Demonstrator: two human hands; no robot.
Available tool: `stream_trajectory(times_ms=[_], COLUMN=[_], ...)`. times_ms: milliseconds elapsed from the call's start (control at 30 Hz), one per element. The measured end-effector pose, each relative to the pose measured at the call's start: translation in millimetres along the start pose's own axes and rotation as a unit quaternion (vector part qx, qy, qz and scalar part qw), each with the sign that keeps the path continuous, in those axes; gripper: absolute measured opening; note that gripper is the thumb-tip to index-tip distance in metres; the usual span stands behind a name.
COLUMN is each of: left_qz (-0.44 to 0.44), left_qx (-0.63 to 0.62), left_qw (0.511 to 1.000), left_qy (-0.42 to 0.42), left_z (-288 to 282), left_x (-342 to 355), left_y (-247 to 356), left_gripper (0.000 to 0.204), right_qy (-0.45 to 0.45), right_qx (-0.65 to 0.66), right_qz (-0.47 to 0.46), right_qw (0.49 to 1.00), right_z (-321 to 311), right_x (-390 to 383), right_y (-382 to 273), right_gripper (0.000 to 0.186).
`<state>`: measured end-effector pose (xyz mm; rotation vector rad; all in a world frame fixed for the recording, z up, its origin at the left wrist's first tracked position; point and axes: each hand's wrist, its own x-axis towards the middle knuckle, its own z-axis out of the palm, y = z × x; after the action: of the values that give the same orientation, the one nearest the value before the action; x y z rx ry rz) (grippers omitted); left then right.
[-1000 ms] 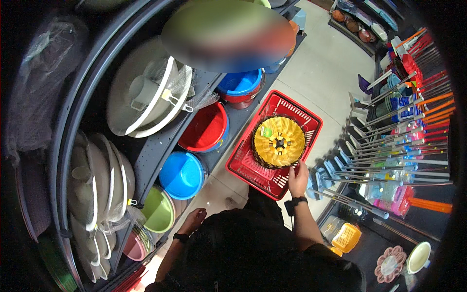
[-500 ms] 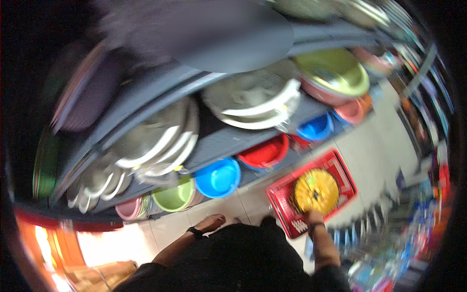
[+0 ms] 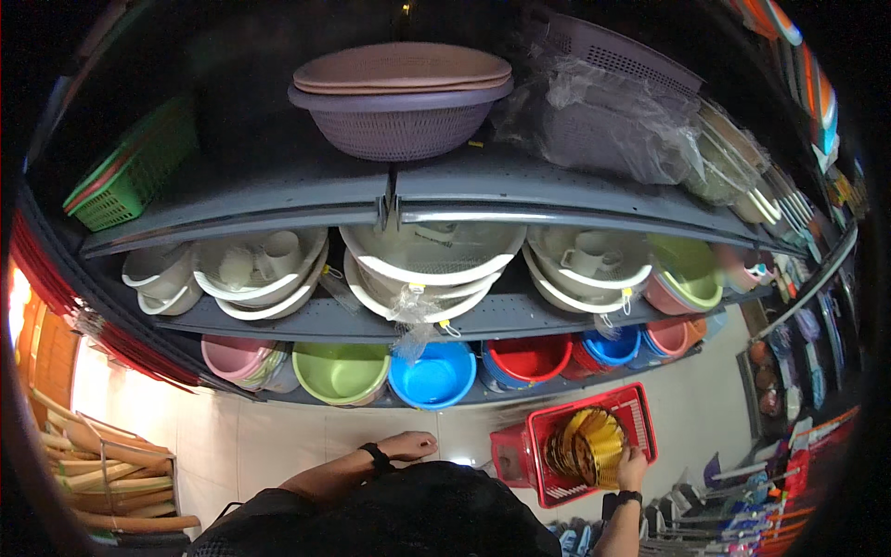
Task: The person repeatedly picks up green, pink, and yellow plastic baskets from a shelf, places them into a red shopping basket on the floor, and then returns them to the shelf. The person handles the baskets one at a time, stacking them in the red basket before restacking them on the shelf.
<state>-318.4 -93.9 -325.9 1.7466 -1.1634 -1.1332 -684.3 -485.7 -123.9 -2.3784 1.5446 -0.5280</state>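
Note:
My right hand [image 3: 632, 465] grips the rim of a red plastic shopping basket [image 3: 637, 408] at the lower right. Inside the basket stands a stack of yellow ribbed plastic bowls [image 3: 587, 446]. My left hand [image 3: 408, 446] hangs in front of my dark clothing with a black band on the wrist, fingers loosely apart and holding nothing. It is nearest to a blue basin [image 3: 432, 375] on the bottom shelf.
Grey shelves [image 3: 371, 200] face me, holding white basins, green, pink, red and blue tubs, a purple colander [image 3: 399, 116] and a green basket [image 3: 125, 176]. Wooden handles [image 3: 102, 464] stand at the lower left. Mops and brushes hang at the lower right.
The view has swung up and levelled onto the shelves. The red basket stays in my right hand, now tilted at the lower right. My left hand remains free.

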Motion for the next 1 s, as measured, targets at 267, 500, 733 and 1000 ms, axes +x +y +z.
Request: stream_trajectory(times_ms=[267,500,733,1000], left_qz=[0.021,0.035,-0.022,-0.052], left_qx=[-0.117,-0.095,-0.293,-0.431], left_qw=[0.991,0.992,0.955,0.896], left_qy=[0.061,0.074,0.053,0.095], left_z=[-17,-33,-30,-23], left_x=[-23,-38,-36,-64], left_y=[52,154,205,251], left_gripper=[0.041,0.04,0.059,0.088], right_qy=[-0.032,-0.065,-0.117,-0.162], right_qx=[0.372,0.526,0.377,0.2], right_qz=[0.086,0.11,-0.084,-0.508], right_qw=[0.924,0.841,0.915,0.822], right_z=[-60,-63,-72,-84], right_x=[-22,-38,-47,-76], right_y=[-66,-88,-151,-230], right_gripper=[0.036,0.028,0.021,0.027])
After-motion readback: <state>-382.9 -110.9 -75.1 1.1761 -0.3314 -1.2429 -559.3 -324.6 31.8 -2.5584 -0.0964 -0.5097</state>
